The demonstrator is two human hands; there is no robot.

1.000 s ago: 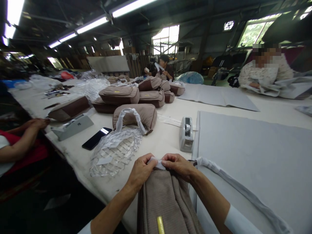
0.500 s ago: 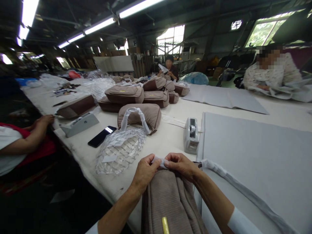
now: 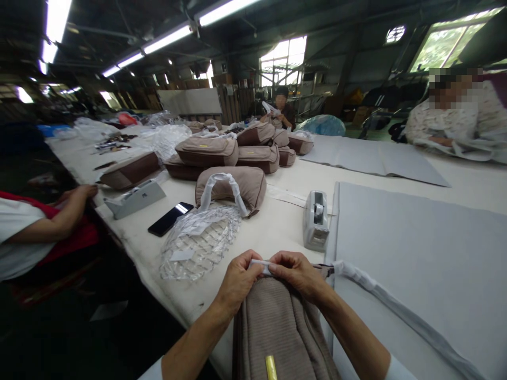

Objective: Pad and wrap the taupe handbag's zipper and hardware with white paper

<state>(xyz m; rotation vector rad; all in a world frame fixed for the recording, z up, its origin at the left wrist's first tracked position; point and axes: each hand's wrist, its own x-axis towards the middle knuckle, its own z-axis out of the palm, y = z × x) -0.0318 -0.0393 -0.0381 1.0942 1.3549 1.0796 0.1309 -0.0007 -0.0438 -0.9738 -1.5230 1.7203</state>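
Both hands [image 3: 269,277] pinch a white strip [image 3: 262,265] lying crosswise atop the bag [image 3: 277,327].

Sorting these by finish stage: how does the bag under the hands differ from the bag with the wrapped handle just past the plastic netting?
The near bag lies lengthwise at the table edge with both hands, left and right, pinching a white wrap at its top. The far bag sits untouched, crosswise. The far bag's white-wrapped handle arches up; the near bag's wrapped strap trails flat across the grey sheet. Both are taupe fabric.
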